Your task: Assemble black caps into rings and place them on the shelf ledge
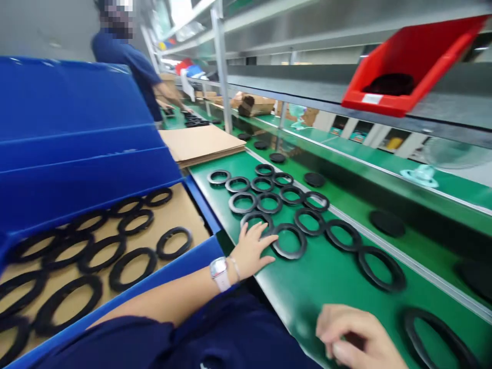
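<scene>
Several black rings lie flat on the green work surface [307, 277]. My left hand [251, 248], with a watch on the wrist, is spread at the surface's near edge. Its fingertips reach over the near side of one ring [257, 219] and touch or nearly touch the left rim of another ring [289, 241]. Over the lower right of the surface is my right hand [351, 335], its fingers curled in and slightly blurred; whether anything is inside them is hidden. A larger-looking ring [438, 338] lies to its right.
At the left, a blue box [77, 148] holds more black rings on brown cardboard. Cardboard sheets [203, 143] lie beyond the rings. Black discs [386, 223] sit on the green strip behind a metal rail. A red bin [415, 66] hangs over the shelf edge. A person [130, 66] stands far left.
</scene>
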{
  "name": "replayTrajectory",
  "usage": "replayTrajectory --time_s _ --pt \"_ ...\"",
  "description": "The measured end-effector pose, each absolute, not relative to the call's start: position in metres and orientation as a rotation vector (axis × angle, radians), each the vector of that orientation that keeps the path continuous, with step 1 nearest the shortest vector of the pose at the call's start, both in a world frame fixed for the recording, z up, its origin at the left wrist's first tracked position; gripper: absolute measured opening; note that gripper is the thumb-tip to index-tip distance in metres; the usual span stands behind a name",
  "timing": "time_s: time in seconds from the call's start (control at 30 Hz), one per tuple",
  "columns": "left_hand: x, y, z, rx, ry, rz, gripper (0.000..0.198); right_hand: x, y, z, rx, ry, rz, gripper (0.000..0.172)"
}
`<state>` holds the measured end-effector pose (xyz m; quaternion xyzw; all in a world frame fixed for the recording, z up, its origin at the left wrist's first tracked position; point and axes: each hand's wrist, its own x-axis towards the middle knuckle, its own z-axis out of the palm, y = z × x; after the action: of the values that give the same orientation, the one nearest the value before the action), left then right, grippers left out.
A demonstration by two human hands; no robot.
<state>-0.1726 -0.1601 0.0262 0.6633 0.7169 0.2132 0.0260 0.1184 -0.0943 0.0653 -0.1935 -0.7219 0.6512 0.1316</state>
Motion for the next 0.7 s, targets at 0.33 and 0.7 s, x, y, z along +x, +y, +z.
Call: replayTrajectory --time_s 0.33,0.7 --pt "-0.125 -0.155 0.015 2.273 1.859 0.718 0.036 0.132 -0.126 0.035 -0.762 -1.983 1.75 0.019" --pt "-0.019 -0.107 0.016 2.486 1.492 0.628 0.059 0.147 -0.12 0.028 -0.493 -2.151 1.806 0.023"
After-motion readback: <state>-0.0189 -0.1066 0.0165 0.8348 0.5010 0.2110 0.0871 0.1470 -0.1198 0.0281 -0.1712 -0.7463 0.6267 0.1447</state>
